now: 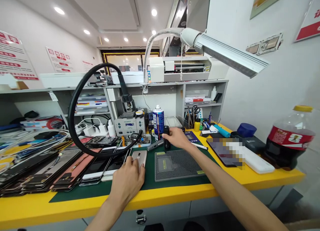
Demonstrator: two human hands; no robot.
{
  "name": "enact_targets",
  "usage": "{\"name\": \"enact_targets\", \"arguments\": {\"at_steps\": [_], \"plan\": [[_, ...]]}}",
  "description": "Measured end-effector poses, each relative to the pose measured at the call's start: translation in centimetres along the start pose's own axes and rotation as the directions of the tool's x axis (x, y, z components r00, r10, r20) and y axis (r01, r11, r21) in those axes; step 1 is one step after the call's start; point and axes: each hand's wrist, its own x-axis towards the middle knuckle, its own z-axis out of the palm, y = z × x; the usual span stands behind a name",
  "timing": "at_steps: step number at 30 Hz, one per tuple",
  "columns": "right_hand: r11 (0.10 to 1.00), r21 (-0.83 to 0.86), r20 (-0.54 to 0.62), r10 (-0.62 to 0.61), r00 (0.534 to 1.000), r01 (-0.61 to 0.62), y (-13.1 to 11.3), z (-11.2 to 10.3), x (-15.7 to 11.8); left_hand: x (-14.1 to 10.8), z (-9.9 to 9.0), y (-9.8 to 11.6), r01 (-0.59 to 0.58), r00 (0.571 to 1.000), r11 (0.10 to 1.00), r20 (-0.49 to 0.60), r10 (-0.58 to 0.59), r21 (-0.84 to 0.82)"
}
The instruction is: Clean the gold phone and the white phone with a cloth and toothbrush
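Observation:
My left hand [128,177] rests with bent fingers on a gold-coloured phone [140,156] that lies back-up on the green mat [150,183]. Further back, my right hand [177,137] has its fingers round a small black cylinder [167,142], which stands upright just in front of a blue and white spray can [158,119]. Below my right wrist lies a grey perforated pad [180,166]. A dark grey bar-shaped object [155,145] lies to the left of the cylinder.
Stacks of phones and screens [45,167] cover the left side. A black hose [71,114] loops over them from a grey soldering or hot-air station [130,125]. At the right are a dark phone [222,152], a white power bank [260,159] and a cola bottle [287,137].

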Motion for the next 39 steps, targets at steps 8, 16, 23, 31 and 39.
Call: {"name": "enact_targets", "arguments": {"at_steps": [8, 16, 23, 31, 39], "plan": [[0.999, 0.034, -0.035, -0.025, 0.999, 0.026, 1.2, 2.7, -0.5, -0.4, 0.3, 0.2, 0.021, 0.999, 1.0, -0.038, -0.022, -0.021], [0.999, 0.053, 0.006, -0.013, 1.0, 0.012, 2.0, 3.5, -0.8, -0.4, 0.2, 0.6, 0.041, 0.999, 0.998, -0.007, -0.041, -0.044], [0.994, 0.108, -0.02, 0.021, 1.0, -0.019, 2.2, 2.6, -1.4, -2.5, -1.2, -2.3, -0.06, 0.979, 0.991, -0.201, 0.035, -0.118], [0.989, 0.146, -0.133, 0.054, 0.99, -0.035, 1.4, 1.6, -1.6, -2.5, -3.3, -9.7, -0.171, 0.985, 0.983, -0.016, 0.172, 0.071], [0.983, 0.167, -0.214, 0.109, 0.971, -0.074, 1.4, 1.4, -1.7, -2.0, -3.1, -10.0, -0.308, 0.945, 0.95, 0.13, 0.3, 0.053]]}}
